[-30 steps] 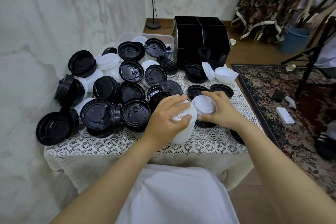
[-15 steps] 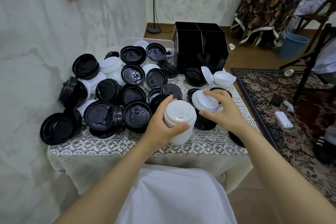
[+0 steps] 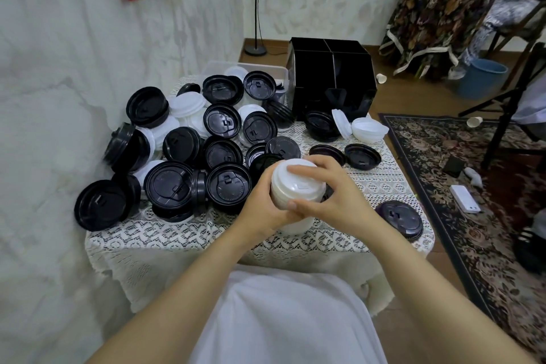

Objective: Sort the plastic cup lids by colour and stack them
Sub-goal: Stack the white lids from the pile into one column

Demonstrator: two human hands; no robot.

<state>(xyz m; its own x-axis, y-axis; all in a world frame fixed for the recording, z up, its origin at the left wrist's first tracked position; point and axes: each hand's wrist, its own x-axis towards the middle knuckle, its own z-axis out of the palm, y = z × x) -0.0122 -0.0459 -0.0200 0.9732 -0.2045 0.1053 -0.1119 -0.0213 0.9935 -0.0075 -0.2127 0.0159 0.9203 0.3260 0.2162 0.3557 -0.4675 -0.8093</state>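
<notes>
A stack of white lids [image 3: 295, 189] stands just above the lace-covered table [image 3: 183, 233]. My left hand [image 3: 263, 204] grips its side from the left. My right hand [image 3: 334, 192] curls over the top white lid, fingers on its crown and thumb at its front edge. A big heap of black lids [image 3: 189, 156] mixed with white ones fills the table's left half. More white lids [image 3: 367, 128] lie at the back right beside a small black stack [image 3: 320, 124]. Single black lids [image 3: 362, 155] lie on the right, and one black lid [image 3: 399, 217] is near the front right corner.
A black divided organiser box [image 3: 331, 80] stands at the table's back, with a clear tub [image 3: 224, 68] to its left. The wall runs along the left. A patterned rug [image 3: 487, 201] with a white phone [image 3: 465, 198] lies right of the table. A blue bucket [image 3: 481, 77] sits further back.
My right hand carried a white lid left from the table and set it on top of the stack held in my left hand. The camera tilted slightly.
</notes>
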